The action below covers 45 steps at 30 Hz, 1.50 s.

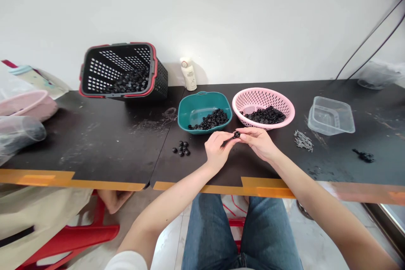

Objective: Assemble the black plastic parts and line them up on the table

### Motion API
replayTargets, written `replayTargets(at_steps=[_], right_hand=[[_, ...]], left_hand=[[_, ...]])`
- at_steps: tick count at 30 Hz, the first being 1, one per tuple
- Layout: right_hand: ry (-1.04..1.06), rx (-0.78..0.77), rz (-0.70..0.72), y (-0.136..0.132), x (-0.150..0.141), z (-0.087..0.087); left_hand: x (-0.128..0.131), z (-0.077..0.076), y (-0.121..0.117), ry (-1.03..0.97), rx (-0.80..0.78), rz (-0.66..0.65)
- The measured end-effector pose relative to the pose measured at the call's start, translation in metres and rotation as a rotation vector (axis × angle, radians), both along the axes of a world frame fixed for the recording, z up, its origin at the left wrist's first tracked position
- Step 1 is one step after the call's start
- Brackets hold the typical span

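My left hand and my right hand pinch a small black plastic part between their fingertips, above the dark table. A thin dark piece seems to stick out from the part towards my left hand. Just beyond my hands stand a teal bowl holding a heap of black pieces and a pink perforated colander holding black pieces. Several black round pieces lie on the table left of my left hand.
A grey screw pile, a black cluster, and a transparent plastic tub lie right. A tilted black-and-red basket holds black pieces, beside a white bottle. Another person's hand rests below the table's front edge.
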State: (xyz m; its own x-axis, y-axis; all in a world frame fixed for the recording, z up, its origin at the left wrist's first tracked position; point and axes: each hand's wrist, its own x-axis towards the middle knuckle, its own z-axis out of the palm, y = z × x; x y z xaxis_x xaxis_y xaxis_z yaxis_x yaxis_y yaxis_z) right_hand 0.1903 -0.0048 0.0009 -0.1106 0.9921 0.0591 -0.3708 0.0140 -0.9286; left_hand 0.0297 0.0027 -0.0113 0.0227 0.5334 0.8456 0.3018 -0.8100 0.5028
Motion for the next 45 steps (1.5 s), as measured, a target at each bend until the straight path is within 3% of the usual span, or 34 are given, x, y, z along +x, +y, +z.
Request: replayTargets(at_steps=[34, 45], right_hand=[[-0.049, 0.017, -0.012, -0.004, -0.003, 0.003], [-0.037, -0.037, 0.082, -0.007, -0.005, 0.010]], left_hand=[[-0.003, -0.001, 0.004, 0.040, 0.071, 0.065], [-0.004, -0.002, 0.006, 0.124, 0.116, 0.094]])
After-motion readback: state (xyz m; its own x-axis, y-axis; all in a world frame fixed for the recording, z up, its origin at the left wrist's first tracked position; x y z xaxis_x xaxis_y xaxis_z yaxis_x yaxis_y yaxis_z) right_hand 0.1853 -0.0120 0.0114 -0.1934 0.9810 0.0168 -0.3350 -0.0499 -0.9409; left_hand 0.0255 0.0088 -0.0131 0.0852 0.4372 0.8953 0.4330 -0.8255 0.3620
